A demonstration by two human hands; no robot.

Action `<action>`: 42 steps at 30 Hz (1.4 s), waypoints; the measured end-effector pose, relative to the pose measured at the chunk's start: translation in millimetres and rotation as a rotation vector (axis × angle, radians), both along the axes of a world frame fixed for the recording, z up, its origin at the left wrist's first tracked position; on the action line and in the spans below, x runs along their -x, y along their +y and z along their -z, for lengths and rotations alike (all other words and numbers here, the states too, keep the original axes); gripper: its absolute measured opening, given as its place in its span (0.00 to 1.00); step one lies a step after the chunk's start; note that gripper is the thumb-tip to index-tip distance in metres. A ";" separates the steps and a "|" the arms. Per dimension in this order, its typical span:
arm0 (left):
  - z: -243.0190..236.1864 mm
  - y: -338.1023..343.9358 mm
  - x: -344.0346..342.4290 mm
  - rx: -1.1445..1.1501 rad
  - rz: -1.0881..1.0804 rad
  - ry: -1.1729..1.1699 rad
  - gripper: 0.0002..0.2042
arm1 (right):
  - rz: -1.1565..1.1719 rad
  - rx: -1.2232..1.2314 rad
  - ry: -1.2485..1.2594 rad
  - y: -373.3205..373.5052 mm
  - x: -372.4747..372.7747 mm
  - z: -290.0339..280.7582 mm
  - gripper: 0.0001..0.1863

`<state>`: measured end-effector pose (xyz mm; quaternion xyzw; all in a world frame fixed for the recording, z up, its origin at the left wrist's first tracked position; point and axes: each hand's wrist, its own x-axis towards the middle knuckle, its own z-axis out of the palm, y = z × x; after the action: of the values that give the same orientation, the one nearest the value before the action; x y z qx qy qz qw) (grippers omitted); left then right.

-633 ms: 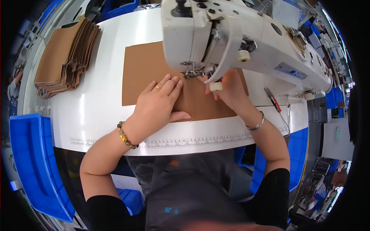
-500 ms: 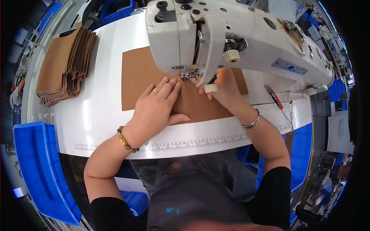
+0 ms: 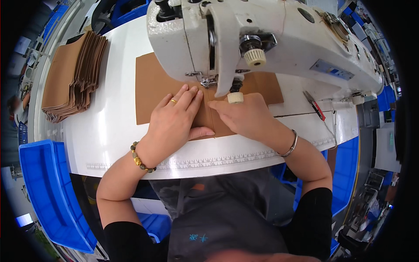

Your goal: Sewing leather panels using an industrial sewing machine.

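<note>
A flat brown panel [image 3: 148, 94], perhaps leather, lies under the presser foot [image 3: 208, 82] of a white sewing machine [image 3: 183, 48]. A seam line runs down the panel from the foot toward me. My left hand [image 3: 174, 114] rests flat on the panel left of this line, fingers stretched toward the foot and thumb out to the side. On the other side, my right hand [image 3: 246, 114] lies on the panel, its index finger reaching to the line just below the foot. Its other fingers are partly hidden behind a cream knob [image 3: 235, 98]. Neither hand grips anything visible.
A stack of folded brown pieces [image 3: 65, 78] stands at the table's left. Red-handled snips [image 3: 315, 107] lie at the right. A printed ruler [image 3: 205, 164] runs along the white table's near edge. Blue bins [image 3: 48, 192] flank the table.
My right hand has come back toward me from beside the needle area and now lies on the panel. My left hand and the panel have barely moved. The view has shifted slightly.
</note>
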<state>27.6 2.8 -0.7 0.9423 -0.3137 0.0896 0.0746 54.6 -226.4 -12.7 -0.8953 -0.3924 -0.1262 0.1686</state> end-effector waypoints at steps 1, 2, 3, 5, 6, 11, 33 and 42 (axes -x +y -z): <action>-0.3 0.1 0.2 -0.002 0.000 0.001 0.43 | 0.000 -0.002 0.001 1.3 0.0 0.8 0.03; -0.6 0.3 0.4 -0.005 -0.001 -0.009 0.42 | -0.019 0.003 0.022 2.3 -0.5 2.0 0.04; -0.9 0.4 0.6 -0.008 -0.002 -0.020 0.42 | -0.038 0.008 0.043 2.8 -0.4 2.9 0.06; -0.2 0.7 -0.2 -0.005 -0.002 -0.024 0.42 | -0.037 0.013 0.048 1.8 -1.2 3.3 0.06; -0.3 0.8 -0.7 -0.001 0.000 -0.027 0.42 | -0.034 0.018 0.054 1.5 -1.5 3.0 0.06; 0.3 0.8 -2.6 -0.012 0.001 -0.027 0.43 | -0.035 -0.004 0.028 0.7 -3.0 4.4 0.08; 0.1 0.6 -4.1 -0.009 -0.033 0.014 0.43 | -0.047 -0.034 -0.047 0.3 -5.8 12.4 0.09; 3.8 3.3 -7.0 0.003 -0.034 -0.040 0.45 | -0.036 -0.007 -0.068 2.0 -7.9 10.7 0.11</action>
<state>34.6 6.2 -4.5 0.9454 -0.2991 0.1103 0.0679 62.5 -224.3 -23.4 -0.8826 -0.4138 -0.1551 0.1605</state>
